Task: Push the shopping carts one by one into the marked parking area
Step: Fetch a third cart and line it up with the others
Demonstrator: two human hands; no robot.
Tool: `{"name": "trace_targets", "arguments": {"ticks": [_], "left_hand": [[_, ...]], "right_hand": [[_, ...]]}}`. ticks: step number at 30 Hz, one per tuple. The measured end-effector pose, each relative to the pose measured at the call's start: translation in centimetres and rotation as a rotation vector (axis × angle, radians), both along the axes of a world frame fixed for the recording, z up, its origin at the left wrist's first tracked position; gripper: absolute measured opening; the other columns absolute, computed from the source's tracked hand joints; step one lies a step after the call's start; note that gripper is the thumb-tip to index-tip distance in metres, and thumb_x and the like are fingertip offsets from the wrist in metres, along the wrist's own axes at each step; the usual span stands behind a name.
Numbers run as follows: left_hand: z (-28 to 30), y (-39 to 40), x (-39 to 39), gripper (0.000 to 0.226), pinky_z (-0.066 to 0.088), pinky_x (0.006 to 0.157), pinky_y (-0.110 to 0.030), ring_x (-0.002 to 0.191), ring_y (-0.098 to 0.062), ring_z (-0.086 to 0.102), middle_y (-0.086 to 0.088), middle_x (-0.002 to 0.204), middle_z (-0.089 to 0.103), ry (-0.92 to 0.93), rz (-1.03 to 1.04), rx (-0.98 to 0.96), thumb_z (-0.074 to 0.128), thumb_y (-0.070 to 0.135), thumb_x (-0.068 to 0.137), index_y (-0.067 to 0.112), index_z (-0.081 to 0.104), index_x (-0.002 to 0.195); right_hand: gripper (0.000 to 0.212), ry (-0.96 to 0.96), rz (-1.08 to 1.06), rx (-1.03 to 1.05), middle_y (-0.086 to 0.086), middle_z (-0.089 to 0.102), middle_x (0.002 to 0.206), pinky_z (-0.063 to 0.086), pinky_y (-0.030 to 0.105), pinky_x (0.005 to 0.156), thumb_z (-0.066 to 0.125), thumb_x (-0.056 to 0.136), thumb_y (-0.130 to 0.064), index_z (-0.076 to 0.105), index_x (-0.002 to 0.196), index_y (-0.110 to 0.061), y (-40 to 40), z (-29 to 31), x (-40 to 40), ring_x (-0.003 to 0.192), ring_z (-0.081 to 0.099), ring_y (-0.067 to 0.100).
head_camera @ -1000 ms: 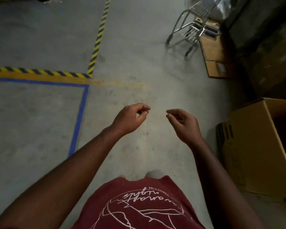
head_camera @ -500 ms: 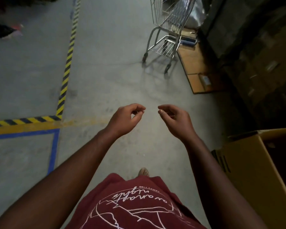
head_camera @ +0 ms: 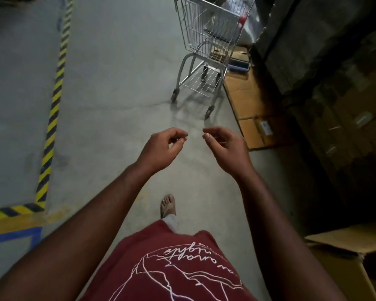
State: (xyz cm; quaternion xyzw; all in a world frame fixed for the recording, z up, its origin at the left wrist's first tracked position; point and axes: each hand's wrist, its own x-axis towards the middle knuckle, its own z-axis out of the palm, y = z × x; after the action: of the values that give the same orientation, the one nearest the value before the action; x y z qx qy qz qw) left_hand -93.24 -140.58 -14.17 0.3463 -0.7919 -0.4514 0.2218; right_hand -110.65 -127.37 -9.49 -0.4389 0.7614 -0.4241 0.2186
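A silver wire shopping cart (head_camera: 206,38) stands on the concrete floor ahead and a little right, its wheels nearest me and its handle out of view. My left hand (head_camera: 161,148) and my right hand (head_camera: 226,146) hang in the air side by side, well short of the cart. Both hold nothing, with the fingers loosely curled and apart. A yellow-and-black striped line (head_camera: 53,101) runs along the floor at left, turning a corner at the lower left beside yellow and blue tape (head_camera: 13,233).
Flattened cardboard (head_camera: 248,105) lies on the floor right of the cart. Dark stacked boxes (head_camera: 334,94) line the right side. An open cardboard box (head_camera: 345,257) stands at the lower right. One sandalled foot (head_camera: 168,205) steps forward below my hands.
I have walked forward: the cart has come nearer and larger, and the striped corner and blue tape have slid down to the lower left. My hands keep the same loose pose.
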Motion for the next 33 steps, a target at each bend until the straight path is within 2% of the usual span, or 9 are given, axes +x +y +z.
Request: {"name": "trace_targets", "arguments": {"ticks": [10, 15, 18, 22, 25, 27, 29, 31, 33], "left_hand": [[3.7, -22.7, -15.7, 0.02, 0.057, 0.096, -0.038, 0.101, -0.002, 0.07, 0.015, 0.105, 0.075, -0.016, -0.097, -0.041, 0.065, 0.027, 0.096, 0.028, 0.073, 0.115], [2.2, -34.1, -24.4, 0.026, 0.058, 0.089, -0.043, 0.096, -0.007, 0.072, 0.012, 0.101, 0.076, -0.014, -0.107, -0.08, 0.06, 0.044, 0.097, 0.028, 0.073, 0.112], [2.1, -41.0, -30.8, 0.03, 0.058, 0.086, -0.043, 0.093, -0.008, 0.071, 0.009, 0.1, 0.075, -0.018, -0.124, -0.12, 0.056, 0.046, 0.099, 0.027, 0.072, 0.114], [3.0, -48.5, -37.9, 0.029, 0.057, 0.091, -0.039, 0.101, -0.004, 0.069, 0.011, 0.11, 0.074, -0.009, -0.12, -0.154, 0.057, 0.038, 0.099, 0.026, 0.072, 0.121], [2.6, -53.4, -39.8, 0.03, 0.055, 0.094, -0.041, 0.106, -0.006, 0.066, 0.012, 0.118, 0.072, -0.046, -0.099, -0.183, 0.059, 0.038, 0.098, 0.029, 0.069, 0.125], [2.0, -56.4, -40.8, 0.034, 0.051, 0.102, -0.043, 0.117, -0.012, 0.062, 0.009, 0.129, 0.068, -0.075, -0.086, -0.229, 0.062, 0.035, 0.098, 0.027, 0.066, 0.13], [1.4, -59.7, -42.1, 0.042, 0.04, 0.114, -0.042, 0.132, -0.018, 0.052, 0.004, 0.143, 0.059, -0.13, -0.094, -0.293, 0.064, 0.036, 0.098, 0.023, 0.06, 0.138], [0.5, -63.2, -43.7, 0.049, 0.028, 0.117, -0.046, 0.142, -0.021, 0.042, 0.003, 0.151, 0.051, -0.23, -0.117, -0.367, 0.06, 0.046, 0.098, 0.025, 0.054, 0.142], [-0.6, -66.5, -45.0, 0.052, 0.021, 0.116, -0.052, 0.142, -0.019, 0.041, 0.005, 0.147, 0.052, -0.328, -0.153, -0.435, 0.05, 0.059, 0.096, 0.029, 0.056, 0.139]], "right_hand": [[0.022, -0.077, -0.083, 0.019, -0.02, 0.073, 0.101, 0.061, 0.032, 0.085, 0.067, 0.098, -0.036, 0.076, 0.118, -0.031, -20.6, 0.7, -12.8, 0.093, 0.069, -0.002], [0.025, -0.206, -0.102, -0.1, -0.012, 0.076, 0.107, 0.058, 0.02, 0.08, 0.068, 0.1, -0.024, 0.074, 0.124, -0.027, -31.5, -0.4, -20.4, 0.095, 0.07, 0.001], [0.032, -0.277, -0.105, -0.153, -0.013, 0.073, 0.112, 0.057, 0.017, 0.084, 0.067, 0.1, -0.022, 0.067, 0.131, -0.031, -38.4, -1.0, -25.5, 0.102, 0.068, -0.003], [0.045, -0.248, -0.132, -0.13, -0.013, 0.068, 0.126, 0.059, 0.03, 0.093, 0.068, 0.099, -0.026, 0.057, 0.143, -0.028, -47.1, -1.4, -31.9, 0.112, 0.064, -0.003], [0.051, -0.165, -0.163, -0.046, -0.017, 0.062, 0.137, 0.056, 0.042, 0.101, 0.067, 0.097, -0.039, 0.05, 0.145, -0.039, -52.2, -1.6, -35.9, 0.124, 0.058, 0.001], [0.053, -0.036, -0.207, 0.031, -0.015, 0.058, 0.142, 0.049, 0.048, 0.108, 0.066, 0.095, -0.046, 0.05, 0.145, -0.041, -54.9, -1.8, -38.0, 0.132, 0.053, 0.008], [0.055, 0.139, -0.24, 0.134, -0.011, 0.056, 0.143, 0.035, 0.051, 0.119, 0.062, 0.095, -0.052, 0.049, 0.146, -0.037, -57.4, -2.4, -39.8, 0.137, 0.048, 0.013], [0.059, 0.318, -0.216, 0.255, -0.011, 0.056, 0.144, 0.019, 0.053, 0.125, 0.057, 0.093, -0.062, 0.05, 0.145, -0.035, -59.9, -3.5, -41.0, 0.139, 0.045, 0.014], [0.059, 0.41, -0.195, 0.35, -0.011, 0.061, 0.136, 0.024, 0.051, 0.121, 0.057, 0.091, -0.067, 0.054, 0.14, -0.034, -61.9, -4.6, -42.2, 0.133, 0.051, 0.017]]}}
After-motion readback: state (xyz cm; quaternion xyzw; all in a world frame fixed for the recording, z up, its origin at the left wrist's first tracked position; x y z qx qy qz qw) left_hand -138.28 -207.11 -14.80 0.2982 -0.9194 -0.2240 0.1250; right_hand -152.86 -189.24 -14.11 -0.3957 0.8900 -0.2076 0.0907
